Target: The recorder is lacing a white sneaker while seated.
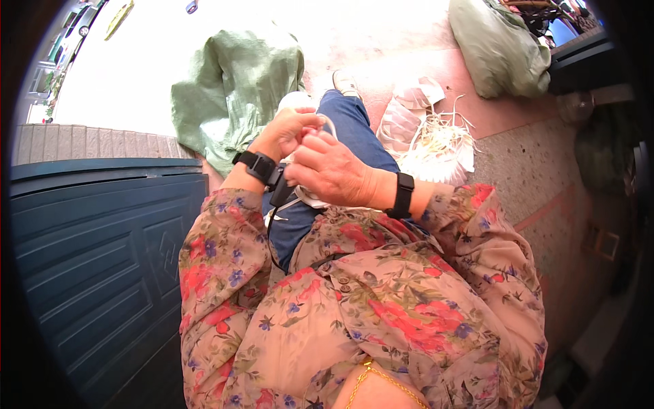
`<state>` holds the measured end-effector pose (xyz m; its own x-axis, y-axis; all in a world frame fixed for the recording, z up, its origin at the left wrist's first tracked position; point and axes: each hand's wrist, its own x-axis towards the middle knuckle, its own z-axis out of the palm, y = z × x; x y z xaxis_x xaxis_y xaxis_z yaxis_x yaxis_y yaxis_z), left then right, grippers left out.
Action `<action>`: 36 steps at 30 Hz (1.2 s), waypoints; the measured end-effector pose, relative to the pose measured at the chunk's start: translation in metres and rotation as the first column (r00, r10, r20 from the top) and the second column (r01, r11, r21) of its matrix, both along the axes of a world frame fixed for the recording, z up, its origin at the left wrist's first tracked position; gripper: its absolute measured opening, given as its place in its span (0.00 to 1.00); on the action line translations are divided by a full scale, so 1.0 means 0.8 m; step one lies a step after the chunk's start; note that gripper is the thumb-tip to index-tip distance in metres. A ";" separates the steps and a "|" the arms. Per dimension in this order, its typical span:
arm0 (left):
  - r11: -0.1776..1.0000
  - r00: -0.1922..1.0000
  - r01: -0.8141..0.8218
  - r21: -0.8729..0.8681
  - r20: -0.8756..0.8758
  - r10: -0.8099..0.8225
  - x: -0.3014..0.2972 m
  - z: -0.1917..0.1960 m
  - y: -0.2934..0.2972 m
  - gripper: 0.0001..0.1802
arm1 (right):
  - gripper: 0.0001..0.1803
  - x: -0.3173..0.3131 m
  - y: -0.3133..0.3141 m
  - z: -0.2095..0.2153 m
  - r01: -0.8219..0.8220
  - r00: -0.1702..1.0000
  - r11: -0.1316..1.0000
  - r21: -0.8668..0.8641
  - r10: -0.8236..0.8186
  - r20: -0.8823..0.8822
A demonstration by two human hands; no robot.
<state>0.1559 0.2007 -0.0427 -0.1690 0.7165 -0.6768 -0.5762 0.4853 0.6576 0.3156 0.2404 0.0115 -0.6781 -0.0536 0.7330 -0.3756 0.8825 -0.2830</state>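
My left hand (291, 131) and my right hand (328, 168) are close together above my lap, fingers closed. A thin white strip (332, 125) curves up in a small loop between their fingertips. My right hand partly covers the lower part of the strip, so how each finger grips it is hidden. More white material (310, 198) lies across my jeans beneath the hands. Both wrists wear black straps, and a dark device hangs at the left one.
A heap of thin white strips (443, 144) lies on a white bag (398, 123) to the right of my leg. One green sack (238, 85) stands ahead on the left, another full one (501, 54) at the far right. Blue panelled door (116, 252) is close on my left.
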 end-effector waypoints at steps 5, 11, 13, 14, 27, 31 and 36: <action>0.985 0.982 0.167 -0.036 -0.078 -0.169 0.022 -0.033 0.006 0.30 | 0.07 0.004 0.045 0.137 0.097 0.932 0.971 -0.220 -0.166 -0.322; 0.931 0.554 0.330 -0.156 -0.766 -0.325 0.008 0.014 -0.044 0.13 | 0.10 0.044 0.100 0.168 0.083 0.737 0.848 -0.523 -0.406 -0.541; 0.894 0.343 0.410 -0.178 -0.879 -0.332 -0.010 -0.010 -0.073 0.09 | 0.12 0.044 0.108 0.170 0.084 0.772 0.846 -0.526 -0.389 -0.503; 0.883 0.359 0.423 -0.200 -0.858 -0.367 -0.005 -0.002 -0.082 0.08 | 0.10 0.045 0.109 0.170 0.050 0.811 0.826 -0.561 -0.361 -0.459; 0.645 -0.536 0.569 -0.511 -0.825 -0.180 0.034 0.043 -0.116 0.05 | 0.09 0.034 0.051 0.019 0.512 0.550 0.303 -0.804 0.603 0.578; 0.638 -0.609 0.592 -0.493 -0.792 -0.047 0.044 0.027 -0.160 0.05 | 0.11 0.029 0.009 -0.051 0.577 0.277 0.401 -0.711 0.723 0.633; 0.740 -0.626 0.466 -0.484 -0.772 -0.111 0.038 0.015 -0.181 0.08 | 0.13 0.018 -0.016 -0.086 0.546 0.259 0.454 -0.704 0.707 0.658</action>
<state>0.1866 0.0561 -0.0303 0.0162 0.9980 0.0616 0.9981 -0.0124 -0.0606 0.3304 0.2278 -0.0569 -0.7891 -0.1071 -0.6048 0.6098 -0.0180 -0.7924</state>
